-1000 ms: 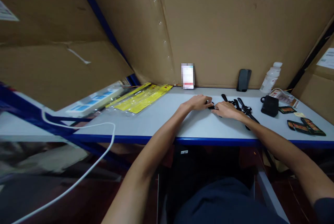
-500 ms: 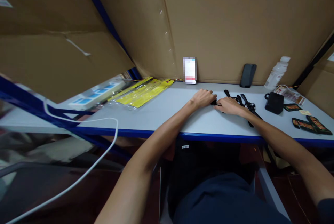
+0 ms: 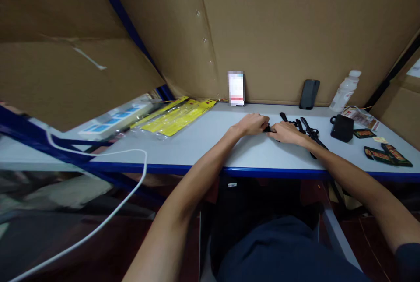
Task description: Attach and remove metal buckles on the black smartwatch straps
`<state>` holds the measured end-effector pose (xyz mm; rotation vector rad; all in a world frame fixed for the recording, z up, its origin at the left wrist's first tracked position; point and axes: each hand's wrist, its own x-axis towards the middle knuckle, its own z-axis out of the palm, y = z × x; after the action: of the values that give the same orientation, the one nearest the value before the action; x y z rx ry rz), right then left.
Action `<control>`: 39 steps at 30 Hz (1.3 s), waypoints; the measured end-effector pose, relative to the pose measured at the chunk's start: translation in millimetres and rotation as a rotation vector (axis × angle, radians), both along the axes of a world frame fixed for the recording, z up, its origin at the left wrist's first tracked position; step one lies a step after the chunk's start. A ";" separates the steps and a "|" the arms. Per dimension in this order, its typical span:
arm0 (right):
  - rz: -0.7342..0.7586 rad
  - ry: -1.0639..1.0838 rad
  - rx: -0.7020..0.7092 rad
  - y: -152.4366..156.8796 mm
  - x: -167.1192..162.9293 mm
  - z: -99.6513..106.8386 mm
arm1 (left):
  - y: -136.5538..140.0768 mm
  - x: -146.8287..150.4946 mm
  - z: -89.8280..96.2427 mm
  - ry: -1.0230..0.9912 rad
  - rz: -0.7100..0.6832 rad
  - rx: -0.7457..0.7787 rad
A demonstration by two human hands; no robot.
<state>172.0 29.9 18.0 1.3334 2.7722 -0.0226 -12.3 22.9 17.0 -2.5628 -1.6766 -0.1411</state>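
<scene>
Over the middle of the table, my left hand point(image 3: 253, 123) is closed around one end of a small black object point(image 3: 267, 128). From the other side, the fingers of my right hand point(image 3: 286, 133) close on that same object. Most of it is hidden by the fingers, so its kind cannot be made out. Just beyond my right hand lie several slender black pieces point(image 3: 314, 132) with narrow ends, loosely crossed; my right hand and forearm cover part of them.
Yellow cards in clear plastic sleeves point(image 3: 183, 118) lie left, beside a white-and-blue box point(image 3: 114, 121). A lit phone point(image 3: 236, 88) and a dark phone point(image 3: 309, 94) lean against the cardboard wall point(image 3: 269, 32). Rightward are a bottle point(image 3: 344, 91), a black case point(image 3: 341, 128) and dark packets point(image 3: 389, 155).
My left hand has turned slightly at the wrist, and more of the black object shows between my hands. The whole view has shifted a little.
</scene>
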 end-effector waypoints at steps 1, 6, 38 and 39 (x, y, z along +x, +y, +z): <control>0.005 -0.007 0.005 -0.4 0.1 0.1 | -1.1 2.5 0.8 0.013 0.000 0.012; 0.036 -0.032 0.023 -4.5 -0.5 2.8 | 1.2 13.0 3.2 0.036 0.084 0.058; 0.037 0.035 0.035 -3.1 -4.0 -1.8 | 10.0 9.9 0.8 0.051 0.171 0.036; 0.031 0.041 0.031 -3.4 -4.0 -1.9 | 10.2 7.0 0.7 0.049 0.169 0.019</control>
<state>168.1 26.5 16.2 1.3108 2.8387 -0.0056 -5.3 33.1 17.7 -2.3777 -1.8534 -0.0826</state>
